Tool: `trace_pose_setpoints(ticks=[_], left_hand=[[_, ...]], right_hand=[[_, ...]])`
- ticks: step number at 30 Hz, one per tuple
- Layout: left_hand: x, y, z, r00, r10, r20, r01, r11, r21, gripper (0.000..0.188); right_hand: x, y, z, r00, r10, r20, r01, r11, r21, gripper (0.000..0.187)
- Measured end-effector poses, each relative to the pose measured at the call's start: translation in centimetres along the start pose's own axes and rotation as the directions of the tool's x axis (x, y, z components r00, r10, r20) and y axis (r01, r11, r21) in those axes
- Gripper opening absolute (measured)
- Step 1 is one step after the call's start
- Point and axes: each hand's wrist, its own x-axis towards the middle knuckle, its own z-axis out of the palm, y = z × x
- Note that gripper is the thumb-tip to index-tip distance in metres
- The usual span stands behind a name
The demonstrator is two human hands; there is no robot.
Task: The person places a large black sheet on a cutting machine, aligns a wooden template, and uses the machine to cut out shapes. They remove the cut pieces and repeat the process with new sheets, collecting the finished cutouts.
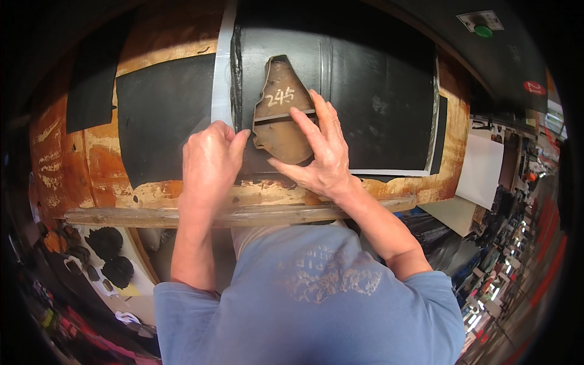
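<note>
A brown cutting die (281, 137) with a thin metal rim, a crossbar and pale chalk marks lies on a black sheet (383, 128). My right hand (322, 146) holds it from the right side. One fingertip rests on the crossbar, other fingers reach along the right rim, and the thumb is at the lower edge. My left hand (211, 152) is closed beside the die's left rim, thumb against the curled fingers. Whatever those fingers may pinch is hidden.
Under the sheets is a worn, orange-brown board (152, 191) with a wooden front edge (134, 216). Another black piece (164, 115) lies to the left, beside a pale strip (222, 73). A dark machine part with a green button (483, 31) overhangs the far right.
</note>
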Motion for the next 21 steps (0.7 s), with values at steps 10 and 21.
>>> trace_pose_setpoints(ticks=[10,21], left_hand=[[1.3,-1.4,0.5,0.996,0.066,-0.063,-0.073,0.99,-0.121,0.029],[0.0,-2.5,2.1,0.955,0.134,-0.266,-0.188,0.964,-0.188,0.023]], right_hand=[[0.7,-0.2,1.1,0.999,0.003,-0.042,-0.006,0.998,-0.069,0.092],[0.6,-0.1,0.9,1.0,-0.001,-0.028,0.0,1.0,-0.022,0.095]])
